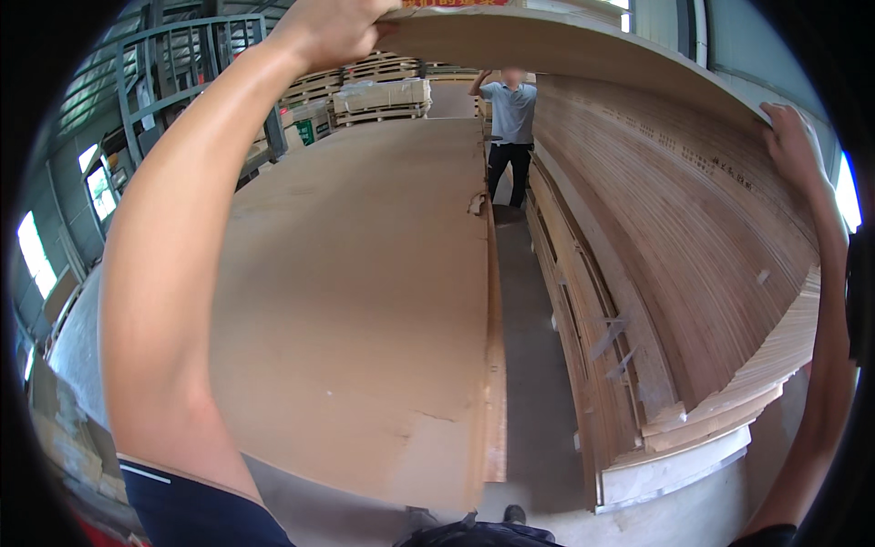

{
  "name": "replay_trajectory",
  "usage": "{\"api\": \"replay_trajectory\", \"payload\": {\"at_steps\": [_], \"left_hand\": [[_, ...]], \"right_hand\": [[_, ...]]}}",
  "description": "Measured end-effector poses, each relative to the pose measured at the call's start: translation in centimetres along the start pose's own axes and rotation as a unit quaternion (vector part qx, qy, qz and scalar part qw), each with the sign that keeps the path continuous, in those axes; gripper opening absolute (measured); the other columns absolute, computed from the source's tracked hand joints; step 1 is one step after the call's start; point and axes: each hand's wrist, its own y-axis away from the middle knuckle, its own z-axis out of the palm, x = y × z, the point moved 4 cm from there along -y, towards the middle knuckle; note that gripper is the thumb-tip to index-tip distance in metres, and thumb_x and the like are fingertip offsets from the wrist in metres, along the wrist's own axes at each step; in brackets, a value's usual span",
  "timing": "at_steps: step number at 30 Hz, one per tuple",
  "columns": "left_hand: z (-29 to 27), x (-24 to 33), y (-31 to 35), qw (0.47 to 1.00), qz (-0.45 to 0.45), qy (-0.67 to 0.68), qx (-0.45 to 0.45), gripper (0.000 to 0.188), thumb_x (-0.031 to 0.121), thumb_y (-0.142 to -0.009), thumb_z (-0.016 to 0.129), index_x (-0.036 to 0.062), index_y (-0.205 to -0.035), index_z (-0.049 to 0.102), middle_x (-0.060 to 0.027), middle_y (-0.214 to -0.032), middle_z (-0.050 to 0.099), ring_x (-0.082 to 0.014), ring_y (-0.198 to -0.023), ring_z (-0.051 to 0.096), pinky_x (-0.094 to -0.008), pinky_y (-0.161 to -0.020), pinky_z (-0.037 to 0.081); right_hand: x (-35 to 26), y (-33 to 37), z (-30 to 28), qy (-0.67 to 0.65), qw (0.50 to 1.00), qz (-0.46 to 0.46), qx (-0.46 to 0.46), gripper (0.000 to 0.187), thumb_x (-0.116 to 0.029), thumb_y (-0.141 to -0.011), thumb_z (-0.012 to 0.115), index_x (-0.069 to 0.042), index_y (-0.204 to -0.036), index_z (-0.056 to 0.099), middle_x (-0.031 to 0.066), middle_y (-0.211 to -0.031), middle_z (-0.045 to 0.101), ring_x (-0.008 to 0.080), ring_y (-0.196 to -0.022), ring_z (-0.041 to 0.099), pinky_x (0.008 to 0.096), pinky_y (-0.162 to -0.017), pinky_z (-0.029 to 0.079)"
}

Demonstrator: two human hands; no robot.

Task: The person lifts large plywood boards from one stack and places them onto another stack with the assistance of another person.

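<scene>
A wide, thin wooden panel (547,41) is raised high in front of me, its underside showing. My left hand (335,32) is closed on its near edge at the top left; part of that hand is cut off by the frame. My right hand (793,144) grips the panel's edge at the right. Below, to the left, lies a stack topped by a large flat brown board (355,301). On the right rises a tall stack of thin panels (665,201), its many layered edges facing the aisle.
A narrow concrete aisle (530,365) runs between the stacks. At its far end a person (510,114) in a light shirt stands with one arm raised. Wrapped lumber bundles (383,98) sit behind. A metal frame (187,77) stands at left. Torn plastic strips (612,345) hang from the right stack.
</scene>
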Motion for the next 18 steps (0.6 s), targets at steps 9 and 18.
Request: {"api": "replay_trajectory", "payload": {"at_steps": [9, 18], "left_hand": [[0.0, -6.3, 9.1, 0.999, 0.005, 0.028, -0.018, 0.014, 0.005, -0.077, 0.054, 0.0053, -0.089, 0.059, -0.0149, -0.083, 0.063, -0.0361, -0.081, 0.061, -0.0456, -0.068, 0.048], [4.1, -7.9, 22.4, 0.994, 0.038, 0.095, -0.046, 0.007, 0.006, -0.074, 0.06, 0.0054, -0.078, 0.056, -0.0127, -0.07, 0.062, -0.0296, -0.067, 0.064, -0.0407, -0.059, 0.051]], "right_hand": [[-9.6, -2.1, -7.7, -0.001, 1.0, -0.02, -0.013, 0.025, -0.015, -0.09, 0.057, -0.003, -0.112, 0.063, 0.0129, -0.102, 0.063, 0.0271, -0.103, 0.059, 0.0419, -0.101, 0.041], [-23.0, -1.6, -15.2, -0.004, 0.99, -0.121, -0.067, 0.016, -0.005, -0.077, 0.056, -0.006, -0.089, 0.067, 0.0129, -0.083, 0.066, 0.0267, -0.083, 0.064, 0.0403, -0.082, 0.05]]}}
